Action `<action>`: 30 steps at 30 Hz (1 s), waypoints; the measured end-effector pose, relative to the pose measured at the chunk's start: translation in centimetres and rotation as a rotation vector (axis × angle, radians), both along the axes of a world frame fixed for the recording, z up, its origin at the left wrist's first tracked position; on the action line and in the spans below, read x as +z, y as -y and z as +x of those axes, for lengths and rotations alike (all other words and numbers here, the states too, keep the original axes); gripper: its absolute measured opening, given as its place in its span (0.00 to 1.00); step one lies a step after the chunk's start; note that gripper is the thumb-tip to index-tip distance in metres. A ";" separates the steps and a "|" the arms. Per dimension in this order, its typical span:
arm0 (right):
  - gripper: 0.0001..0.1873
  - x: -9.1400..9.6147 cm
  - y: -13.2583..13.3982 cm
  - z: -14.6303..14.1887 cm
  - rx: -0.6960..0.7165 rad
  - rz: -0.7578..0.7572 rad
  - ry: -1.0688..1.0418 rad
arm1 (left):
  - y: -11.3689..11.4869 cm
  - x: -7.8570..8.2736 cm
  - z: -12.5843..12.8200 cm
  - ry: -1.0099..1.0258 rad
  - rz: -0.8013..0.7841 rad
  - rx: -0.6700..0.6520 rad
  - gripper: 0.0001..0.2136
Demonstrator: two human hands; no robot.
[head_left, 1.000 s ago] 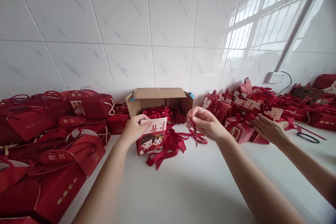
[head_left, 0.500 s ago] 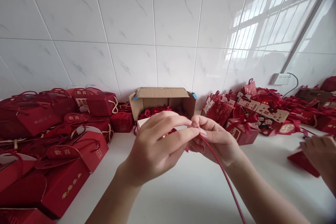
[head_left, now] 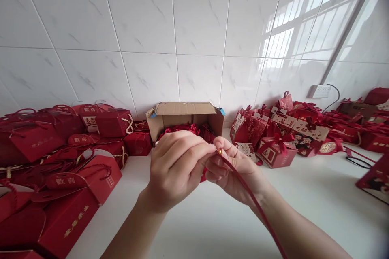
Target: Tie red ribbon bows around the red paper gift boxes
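So the open room is basically the bare strip of white counter (head_left: 212,222) running from the middle of the frame down to the bottom edge. It's hemmed in on the left by a heap of red gift boxes (head_left: 75,194) and in the right middle by a pile of smaller printed gift bags (head_left: 276,145). A cardboard box (head_left: 182,109) sits at the back, centre, against the wall, flaps open and red stuff inside. The lower right of the counter is mostly free, apart from a red card piece (head_left: 375,180) at the right edge and a thin black loop (head_left: 358,162) near it.

Both hands meet dead centre, just in front of the cardboard box and raised above the counter. The left hand (head_left: 178,166) is curled, its thumb and forefinger pinched at the top end of a red ribbon (head_left: 258,210). The right hand (head_left: 234,170) is closed loosely around the same end, fingertips touching the left's. There's a tiny gold bit (head_left: 220,151) right at the pinch; can't tell what it is.

The ribbon's long axis runs diagonally, top end at the centre, then down to the lower right and off the bottom edge.

The surface is smooth and white, with glossy white marble-look wall tiles (head_left: 152,28) behind. A wall socket (head_left: 318,91) is at upper right, with window light reflected on the tiles.
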State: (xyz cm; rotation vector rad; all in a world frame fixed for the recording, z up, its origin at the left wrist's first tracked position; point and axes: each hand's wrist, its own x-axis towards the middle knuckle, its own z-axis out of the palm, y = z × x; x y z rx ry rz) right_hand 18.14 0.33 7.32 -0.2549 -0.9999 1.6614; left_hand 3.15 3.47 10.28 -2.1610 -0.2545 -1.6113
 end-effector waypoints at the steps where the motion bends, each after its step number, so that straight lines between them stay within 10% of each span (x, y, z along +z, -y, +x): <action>1: 0.12 -0.1 0.0 -0.2 -0.008 0.001 -0.013 | 0.0 -0.1 0.1 0.009 -0.014 0.006 0.07; 10: 0.08 -1.0 -0.4 -0.5 -0.080 -0.041 -0.096 | -0.4 -0.2 0.0 -0.019 -0.549 -0.117 0.06; 17: 0.08 -0.2 -0.6 0.8 -0.199 -0.010 -0.058 | -4.9 -0.8 -4.9 -0.080 -1.099 0.521 0.36; 20: 0.07 0.0 -1.0 1.1 -0.272 0.005 -0.054 | -7.4 -2.4 -5.9 -0.111 -1.308 0.589 0.45; 26: 0.04 -0.8 -2.2 0.9 -0.434 -0.002 0.040 | -9.7 -4.0 -5.0 0.044 -1.325 0.427 0.40; 30: 0.03 -1.5 -3.1 1.2 -0.582 0.109 0.169 | -7.6 -2.6 -3.4 0.170 -1.248 0.010 0.40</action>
